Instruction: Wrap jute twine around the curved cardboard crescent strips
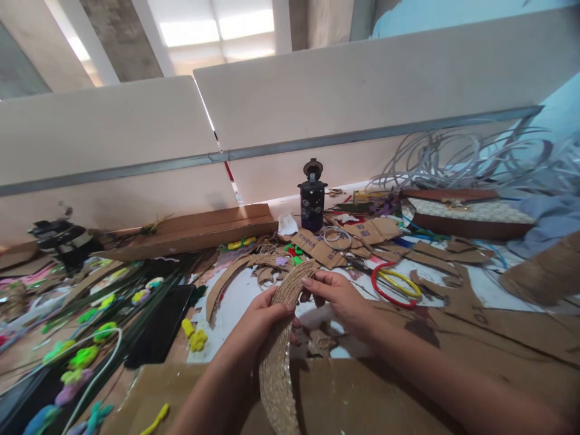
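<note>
Both hands hold a curved strip covered in rows of tan twine, which arcs from the lower middle up toward the centre. My left hand grips its middle, thumb on top and fingers beneath. Farther up, my right hand pinches the strip near its upper end. Behind them lies a curved cardboard piece, partly wrapped in the same kind of twine. Close to my right hand are scissors with red and yellow handles. Yellow fuzzy flowers rest left of my left hand.
A black bottle with its lid up stands at the back. A long cardboard tray lies left of it. At right are a patterned bag, coiled white tubing and cardboard scraps. Fuzzy flower stems cover the left side.
</note>
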A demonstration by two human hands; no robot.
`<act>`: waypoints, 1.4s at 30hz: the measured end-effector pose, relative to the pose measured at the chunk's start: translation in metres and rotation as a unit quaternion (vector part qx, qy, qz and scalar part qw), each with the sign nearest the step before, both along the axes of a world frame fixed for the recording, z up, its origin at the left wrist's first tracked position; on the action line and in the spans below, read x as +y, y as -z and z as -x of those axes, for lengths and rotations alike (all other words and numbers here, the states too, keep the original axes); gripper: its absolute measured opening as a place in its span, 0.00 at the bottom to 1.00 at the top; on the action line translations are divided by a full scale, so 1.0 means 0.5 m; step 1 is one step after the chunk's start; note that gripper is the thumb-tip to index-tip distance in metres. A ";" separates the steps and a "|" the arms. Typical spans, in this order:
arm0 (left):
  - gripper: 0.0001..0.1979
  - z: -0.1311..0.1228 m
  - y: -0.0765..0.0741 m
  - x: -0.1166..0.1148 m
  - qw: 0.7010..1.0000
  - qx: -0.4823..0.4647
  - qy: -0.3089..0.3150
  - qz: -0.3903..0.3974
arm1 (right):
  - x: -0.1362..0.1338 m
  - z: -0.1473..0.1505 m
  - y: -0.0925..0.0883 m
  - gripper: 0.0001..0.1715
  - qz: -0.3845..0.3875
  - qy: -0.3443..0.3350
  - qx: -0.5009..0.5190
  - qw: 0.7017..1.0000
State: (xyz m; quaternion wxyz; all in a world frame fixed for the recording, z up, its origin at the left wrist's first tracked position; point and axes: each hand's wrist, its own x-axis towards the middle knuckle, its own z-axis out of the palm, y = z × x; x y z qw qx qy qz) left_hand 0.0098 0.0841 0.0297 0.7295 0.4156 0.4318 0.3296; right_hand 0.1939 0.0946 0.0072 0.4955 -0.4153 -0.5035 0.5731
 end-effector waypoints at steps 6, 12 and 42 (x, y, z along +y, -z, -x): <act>0.22 0.002 0.005 -0.001 1.000 0.007 0.005 -0.010 | -0.001 -0.003 -0.009 0.18 -0.024 0.012 -0.026 0.999; 0.23 -0.004 0.004 -0.005 0.999 0.029 -0.016 -0.020 | -0.001 -0.002 -0.002 0.18 -0.019 0.011 -0.045 0.999; 0.20 -0.017 -0.007 -0.014 1.000 0.019 0.001 -0.013 | -0.018 0.019 0.007 0.12 0.056 0.002 0.049 0.997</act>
